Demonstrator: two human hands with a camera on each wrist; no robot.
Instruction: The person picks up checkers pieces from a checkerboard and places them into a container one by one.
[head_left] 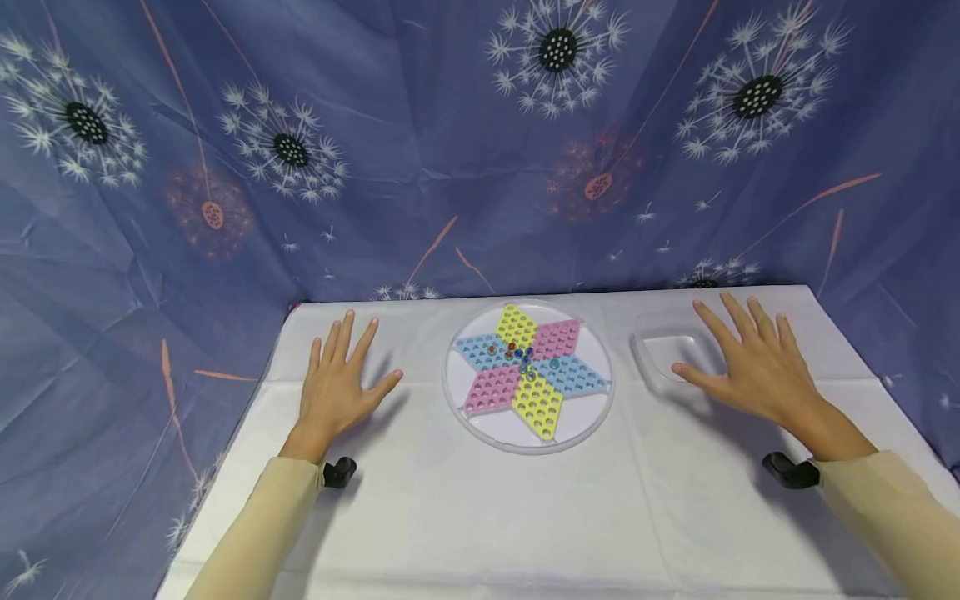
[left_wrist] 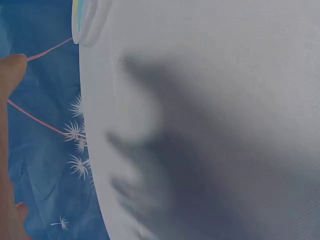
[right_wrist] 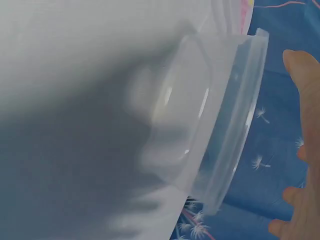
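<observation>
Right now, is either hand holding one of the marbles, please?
No, the left hand and right hand are spread open; the marbles sit on the star board.

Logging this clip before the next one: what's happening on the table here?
A person has both hands spread over a white table, holding nothing. The left hand lies flat on the cloth, left of a round star board. A few marbles sit near the board's centre. The right hand is over the near side of a clear tray, to the board's right; whether it touches the tray is unclear. The tray looks empty.
</observation>
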